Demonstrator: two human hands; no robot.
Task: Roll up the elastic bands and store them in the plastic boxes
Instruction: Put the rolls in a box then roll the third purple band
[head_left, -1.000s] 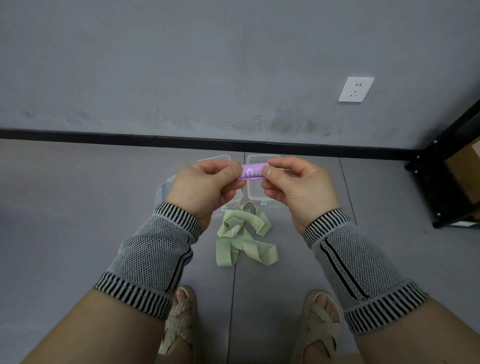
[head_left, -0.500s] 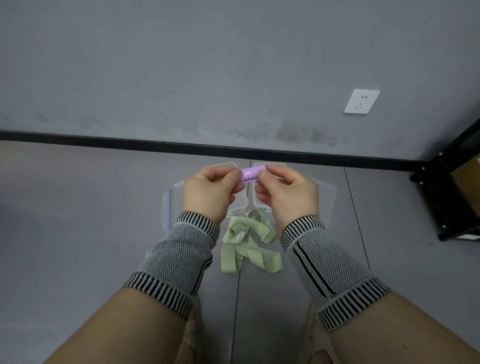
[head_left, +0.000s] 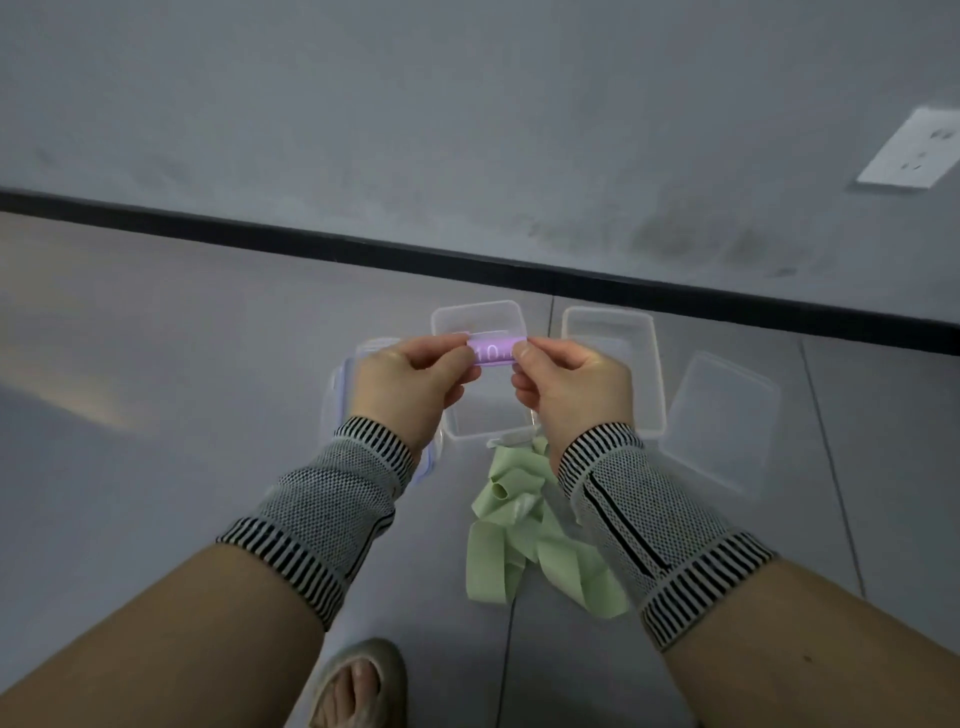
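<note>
Both hands are raised over the grey floor (head_left: 156, 364) and share one purple roll (head_left: 493, 353), a rolled-up elastic band with pale print on its side. The left hand (head_left: 402, 382) pinches the roll's left end between thumb and forefinger, its other fingers curled underneath; the right hand (head_left: 571, 382) pinches the right end the same way. The roll lies level between the two sets of fingertips, in front of and above a clear box (head_left: 478, 319) that stands open on the floor. A second clear box (head_left: 613, 325) stands just to the right of the first, and a clear lid (head_left: 722, 415) lies flat further right, close to that box. Another clear piece with a bluish edge (head_left: 332, 395) shows on the left, mostly hidden behind the left hand, so what it is cannot be told. A green band (head_left: 514, 525) lies loose and crumpled on the floor, just nearer than the first box and partly under the right wrist. Both wrists wear grey knit sleeves (head_left: 332, 514) with black-and-white striped cuffs. A sandalled foot (head_left: 358, 686) shows at the bottom edge. A white socket (head_left: 909, 150) sits on the wall at upper right.
</note>
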